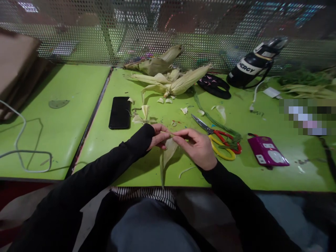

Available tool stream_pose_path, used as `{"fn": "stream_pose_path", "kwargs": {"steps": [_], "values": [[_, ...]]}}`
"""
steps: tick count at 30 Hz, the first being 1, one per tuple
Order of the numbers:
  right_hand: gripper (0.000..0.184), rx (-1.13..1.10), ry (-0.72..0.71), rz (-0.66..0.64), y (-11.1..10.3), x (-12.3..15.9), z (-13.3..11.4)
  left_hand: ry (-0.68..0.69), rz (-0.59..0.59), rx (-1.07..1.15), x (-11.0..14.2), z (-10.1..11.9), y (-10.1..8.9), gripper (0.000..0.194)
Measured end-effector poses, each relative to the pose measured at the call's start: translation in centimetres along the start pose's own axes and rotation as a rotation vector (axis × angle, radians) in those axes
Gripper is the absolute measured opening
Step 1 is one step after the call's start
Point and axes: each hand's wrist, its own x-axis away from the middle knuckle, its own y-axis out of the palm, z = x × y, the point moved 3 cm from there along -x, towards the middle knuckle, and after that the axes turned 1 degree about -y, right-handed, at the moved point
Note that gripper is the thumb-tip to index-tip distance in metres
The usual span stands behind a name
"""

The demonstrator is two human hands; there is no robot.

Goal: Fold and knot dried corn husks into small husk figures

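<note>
Both my hands meet over the front middle of the green table (147, 168). My left hand (159, 135) pinches a pale piece of corn husk (170, 151) near its upper end. Close beside it, the thumb and fingers of my right hand (195, 144) close on the same end. The husk hangs below the fingers, with a narrow greenish strip reaching the table's front edge. Just right of my right hand lie scissors (210, 130) with red and yellow handles, a green cord bundle (232, 138) over them. Beyond my left hand stands a small folded husk shape (145, 113).
A black phone (119, 112) lies left, small husk bits around it. Corn husks (181, 82) pile up at the back before a perforated screen (126, 35). A black bottle (250, 66), a black item with pink marks (214, 85) and a purple purse (266, 150) are at right.
</note>
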Motion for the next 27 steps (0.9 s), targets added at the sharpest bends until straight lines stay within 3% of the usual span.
{"fn": "stream_pose_path", "kwargs": {"steps": [5, 9, 11, 16, 18, 22, 27], "values": [[0.008, 0.409, -0.378, 0.109, 0.3, 0.8, -0.9, -0.119, 0.065, 0.018, -0.2, -0.2, -0.3, 0.032], [0.022, 0.471, -0.558, 0.09, 0.1, 1.3, -0.7, -0.132, 0.037, 0.053, 0.0, 0.0, -0.4, 0.036], [0.022, 0.379, -0.51, 0.042, -0.1, 1.1, -0.5, -0.116, 0.025, 0.049, 0.2, 0.2, -0.4, 0.035], [0.013, -0.091, 0.011, -0.1, 0.1, 0.0, 0.7, 0.016, 0.015, 0.016, 0.2, 0.4, -0.6, 0.03], [0.011, -0.19, 0.121, -0.119, 0.4, 0.0, 0.9, 0.022, -0.011, -0.005, 0.1, 0.2, -0.6, 0.028], [0.005, -0.079, 0.081, -0.031, 0.4, 0.1, 0.5, 0.002, -0.091, 0.006, -0.2, -0.5, -0.6, 0.025], [0.002, 0.293, -0.242, 0.084, 0.4, 0.2, -0.7, -0.079, -0.045, 0.132, -0.3, -0.9, -0.3, 0.026]]}}
